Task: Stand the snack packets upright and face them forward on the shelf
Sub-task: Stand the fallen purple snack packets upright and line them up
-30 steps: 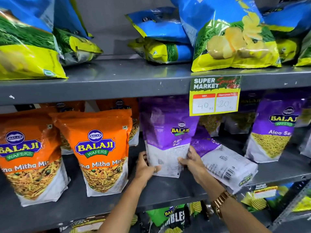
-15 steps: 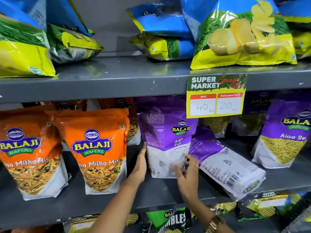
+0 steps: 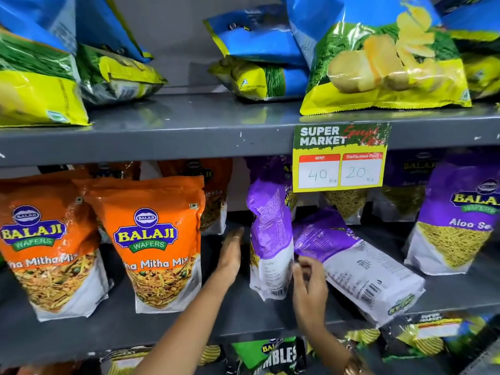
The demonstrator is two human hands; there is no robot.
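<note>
Middle shelf [image 3: 243, 318], read left to right. Two orange Mitha Mix packets [image 3: 155, 244] stand upright, logos forward; nothing to do there.

Left hand [image 3: 231, 253]: open, flat, fingers together, palm toward the right. It sits in the gap between the orange packets and the purple packet [image 3: 270, 239], just beside that packet but apparently not touching it.

Purple packet: upright on the shelf front but turned edge-on, so its side and printed back with barcode show rather than the front. Not yet faced.

Right hand [image 3: 308, 282]: fingers loosely curled at the packet's lower right edge; slightly blurred, so cannot tell whether it is pinching the edge or only resting against it.

Fallen purple packet [image 3: 357, 269]: lying tilted, back side up, barcode end toward the shelf lip, just right of the right hand. Further right, an Aloo Sev packet [image 3: 454, 228] stands faced correctly. A price card [image 3: 339, 158] hangs from the shelf above.

Judgement, step in hand: rotating the upright purple packet to show its front.
- Turn it about its base, keeping the gusset flat on the shelf, or it will likely topple.
- Left palm should act as a stop on the far side.
- Line its front with the orange packets' fronts.
- Avoid nudging the fallen packet off the lip; it needs standing next.
</note>
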